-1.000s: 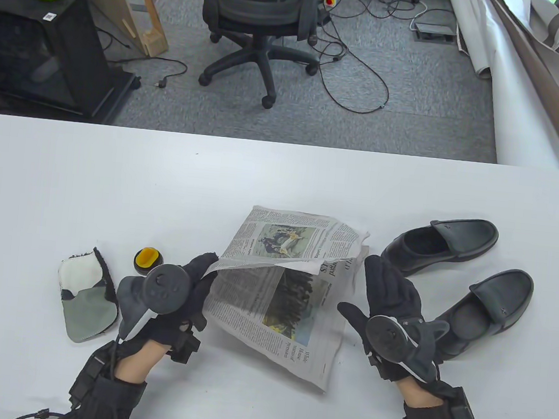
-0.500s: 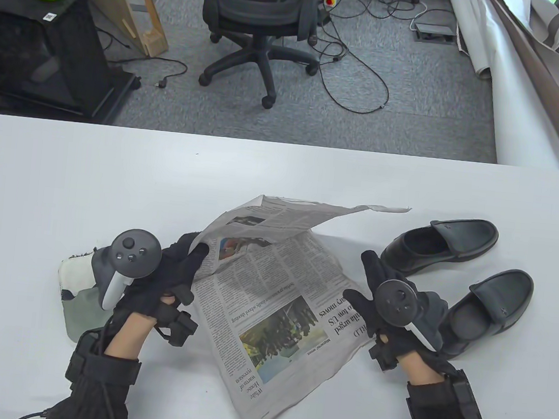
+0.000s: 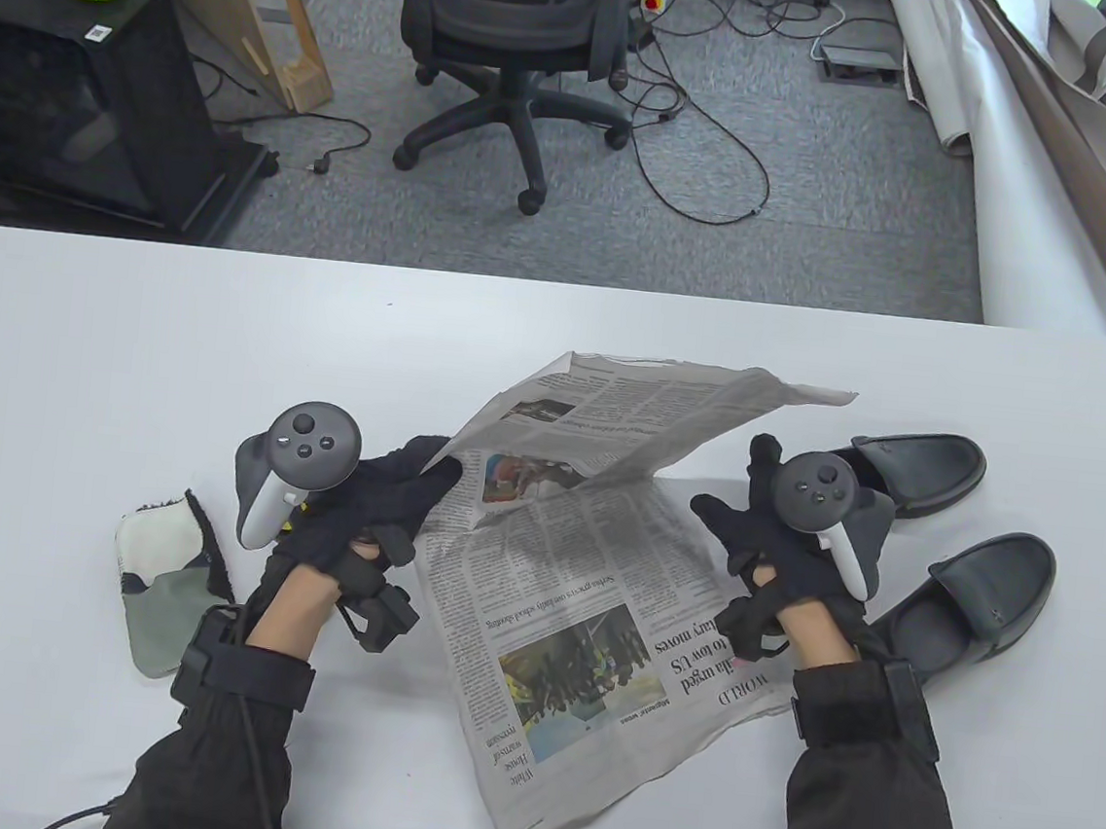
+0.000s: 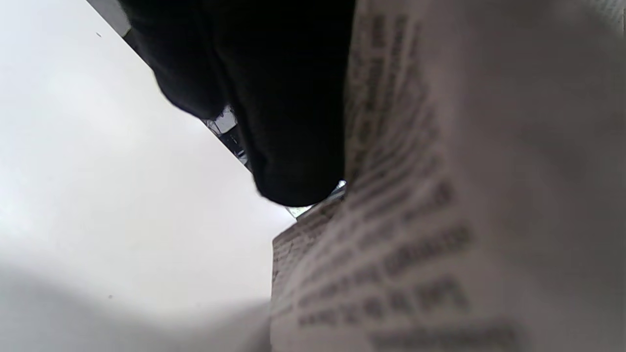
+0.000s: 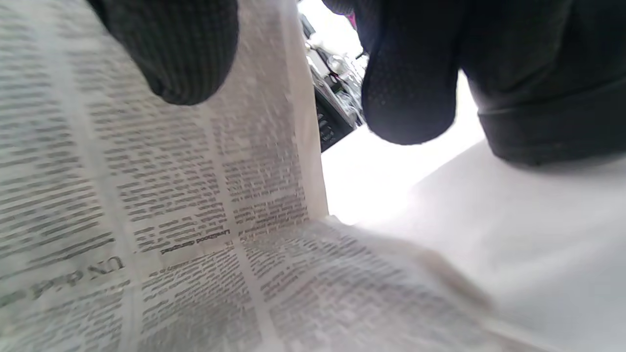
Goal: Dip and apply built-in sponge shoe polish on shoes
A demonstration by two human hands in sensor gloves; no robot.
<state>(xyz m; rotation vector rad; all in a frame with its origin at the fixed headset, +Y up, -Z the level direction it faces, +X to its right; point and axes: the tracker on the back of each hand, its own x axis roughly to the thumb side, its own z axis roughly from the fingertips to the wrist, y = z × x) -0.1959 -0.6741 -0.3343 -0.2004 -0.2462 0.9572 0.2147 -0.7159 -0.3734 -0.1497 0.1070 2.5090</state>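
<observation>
A newspaper (image 3: pixel 581 632) lies half unfolded mid-table, its far sheet (image 3: pixel 641 413) raised like a tent. My left hand (image 3: pixel 435 472) pinches that sheet's left edge; in the left wrist view a fingertip (image 4: pixel 293 146) sits against the print (image 4: pixel 440 220). My right hand (image 3: pixel 737 486) is spread at the sheet's right edge, with the thumb (image 5: pixel 171 58) against the paper (image 5: pixel 146 195) and the other fingers (image 5: pixel 411 88) clear of it. Two black loafers (image 3: pixel 909 468) (image 3: pixel 985 593) lie to the right, close to my right wrist. My left hand and its tracker hide the polish tin almost entirely.
A white and grey polishing mitt (image 3: pixel 164 592) lies left of my left forearm. The white table (image 3: pixel 130 344) ends at its far edge (image 3: pixel 566 284). Beyond it are an office chair (image 3: pixel 512 29), floor cables and a black cabinet (image 3: pixel 76 95).
Both hands moved away from me. The left hand lifted and swung the top sheet open toward the far side. The right hand turned palm-down and came up to the raised sheet's right edge.
</observation>
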